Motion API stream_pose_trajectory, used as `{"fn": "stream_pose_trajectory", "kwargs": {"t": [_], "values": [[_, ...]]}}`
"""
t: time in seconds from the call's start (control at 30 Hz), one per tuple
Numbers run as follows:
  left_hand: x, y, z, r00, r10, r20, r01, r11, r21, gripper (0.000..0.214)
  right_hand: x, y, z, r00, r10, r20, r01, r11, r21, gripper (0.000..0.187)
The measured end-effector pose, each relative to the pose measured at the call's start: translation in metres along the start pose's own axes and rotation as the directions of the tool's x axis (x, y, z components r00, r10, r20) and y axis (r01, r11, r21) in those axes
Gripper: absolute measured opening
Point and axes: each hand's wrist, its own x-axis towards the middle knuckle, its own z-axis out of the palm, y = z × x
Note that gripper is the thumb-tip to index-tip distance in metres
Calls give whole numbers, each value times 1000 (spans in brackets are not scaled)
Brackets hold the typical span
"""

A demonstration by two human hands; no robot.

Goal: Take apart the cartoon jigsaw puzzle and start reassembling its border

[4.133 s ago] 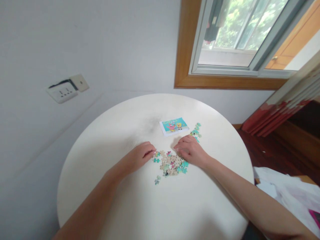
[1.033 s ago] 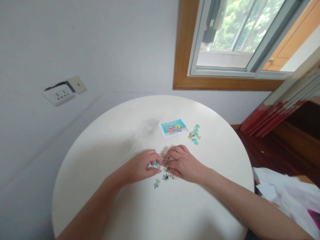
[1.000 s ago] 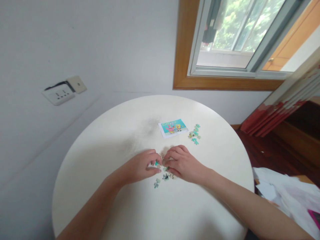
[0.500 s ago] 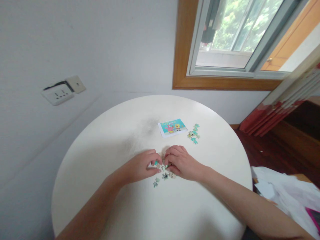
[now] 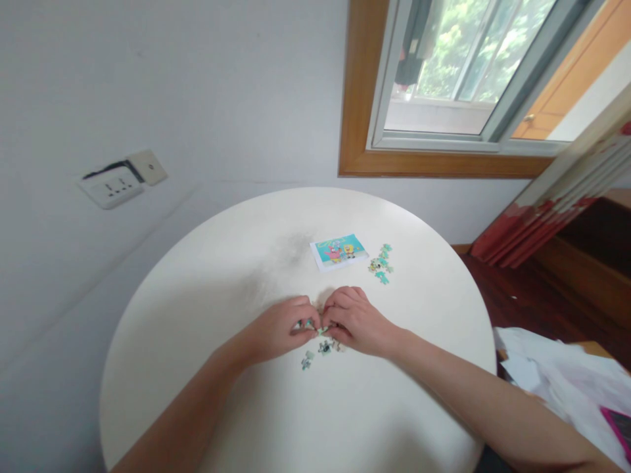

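My left hand and my right hand meet over the middle of the table, fingertips close together. Between them is a small greenish jigsaw puzzle piece, pinched by the fingers of both. Other puzzle pieces lie under and around my fingers, partly hidden. A dark-and-pale puzzle piece is just below my right fingertips. Nearer to me lies a grey-green puzzle piece. Beyond my hands is a picture card with a pink and a yellow cartoon figure on turquoise.
A loose cluster of turquoise and yellow puzzle pieces lies right of the card on the round white table. A wall with a socket and a wood-framed window borders the far side. White papers are heaped at the right.
My hands have drawn slightly closer together, and their fingertips now close on the small puzzle piece between them. The card and the cluster at the right lie as before.
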Motion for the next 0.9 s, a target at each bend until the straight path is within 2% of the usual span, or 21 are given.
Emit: {"fn": "stream_pose_trajectory", "kwargs": {"t": [0.13,0.23,0.3,0.37,0.47,0.5,0.6,0.67,0.73,0.8,0.83,0.9], "values": [[-1,1,-2,1000,-13,-10,13,1000,-23,9,1,2,-2,998,36,-52,-33,998,51,5],[-2,1,-3,999,-34,-26,33,998,-53,11,2,20,-12,973,151,-175,-142,988,67,4],[-3,0,-2,999,-35,-26,34,998,-61,12,0,42,-23,922,259,-286,-253,966,57,7],[-3,0,-1,999,-34,-27,33,997,-63,13,-5,68,-36,852,375,-366,-389,920,38,11],[-3,-1,-1,999,-40,-27,38,997,-64,14,-16,100,-51,725,552,-412,-621,783,-43,15],[-3,0,-1,999,-43,-26,41,997,-64,14,-19,107,-54,695,595,-404,-671,739,-67,16],[-3,1,-2,998,-51,-25,49,996,-69,14,-26,116,-58,648,684,-335,-751,647,-132,20],[-3,2,-2,998,-53,-21,51,996,-67,14,-27,117,-58,626,708,-328,-776,606,-174,22],[-2,2,-3,998,-59,-16,58,996,-62,14,-27,116,-58,625,688,-368,-776,598,-201,22],[-2,2,-2,998,-64,-16,62,996,-68,14,-25,113,-58,664,618,-421,-731,655,-191,19],[-2,1,-2,998,-64,-17,63,995,-75,14,-24,110,-58,702,564,-434,-679,714,-171,17],[-2,-1,-2,998,-57,-12,56,995,-87,14,-21,99,-58,814,434,-386,-502,860,-91,14]]}}
